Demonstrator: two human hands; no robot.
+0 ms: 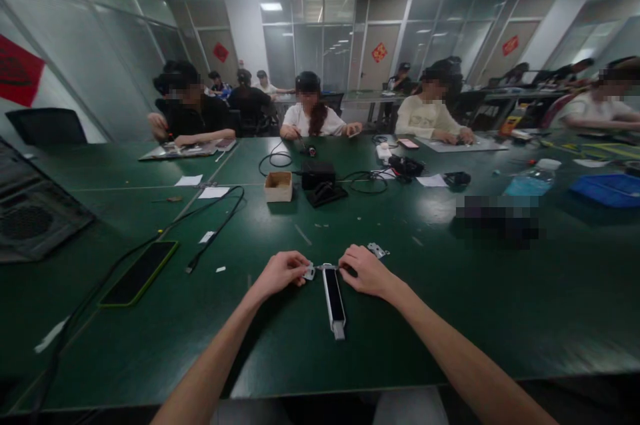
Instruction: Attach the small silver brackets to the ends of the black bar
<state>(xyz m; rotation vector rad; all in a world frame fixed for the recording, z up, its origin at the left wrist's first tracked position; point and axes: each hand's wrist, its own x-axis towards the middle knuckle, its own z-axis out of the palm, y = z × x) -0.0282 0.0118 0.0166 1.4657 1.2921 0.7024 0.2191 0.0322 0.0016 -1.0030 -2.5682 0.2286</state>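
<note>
A narrow black bar with silver metal ends (333, 298) lies lengthwise on the green table (450, 318) in front of me. My left hand (280, 272) is closed in a pinch on a small silver metal bracket (309, 272) just left of the bar's far end. My right hand (367, 270) is curled shut around a thin tool (331, 267) whose tip rests at the bar's far end. Another small metal bracket (377, 250) lies on the table just behind my right hand.
A black phone in a green case (139, 273) and a black cable (210, 232) lie to the left. Farther back stand a small cardboard box (279, 186) and a black device (320, 182). Several other people work across the table. A blue tray (607, 188) sits far right.
</note>
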